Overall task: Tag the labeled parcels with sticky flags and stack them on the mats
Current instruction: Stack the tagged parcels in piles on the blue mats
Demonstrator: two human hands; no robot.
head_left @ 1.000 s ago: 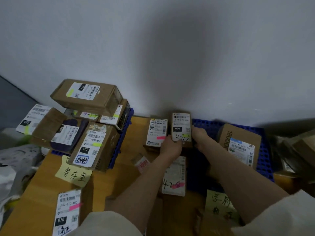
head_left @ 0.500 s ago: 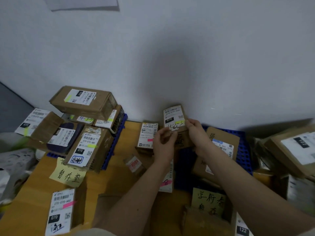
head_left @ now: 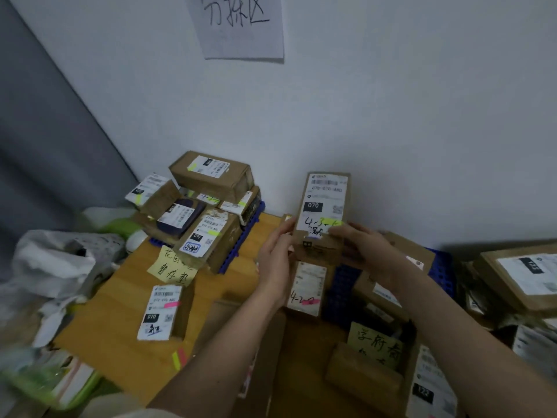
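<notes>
I hold a small brown parcel (head_left: 324, 212) upright above the table, its white label facing me with a yellow sticky flag (head_left: 334, 223) near the bottom. My left hand (head_left: 277, 260) grips its left edge and my right hand (head_left: 366, 251) grips its lower right side. Below it lies another parcel (head_left: 307, 286) with a pink flag. The left blue mat (head_left: 241, 239) carries a stack of flagged parcels (head_left: 211, 176). The right blue mat (head_left: 443, 267) peeks out behind my right hand, with a box (head_left: 381, 292) on it.
A pink-flagged parcel (head_left: 162, 312) stands on the wooden table (head_left: 120, 312). Sticky flags (head_left: 179, 357) lie near the front edge. Yellow notes (head_left: 173, 267) mark the mats. More boxes (head_left: 518, 276) pile at the right, white bags (head_left: 51, 267) at the left. A paper sign (head_left: 238, 25) hangs on the wall.
Both hands have lifted the parcel off the stack and raised it toward me; the view has tilted upward, showing the wall sign.
</notes>
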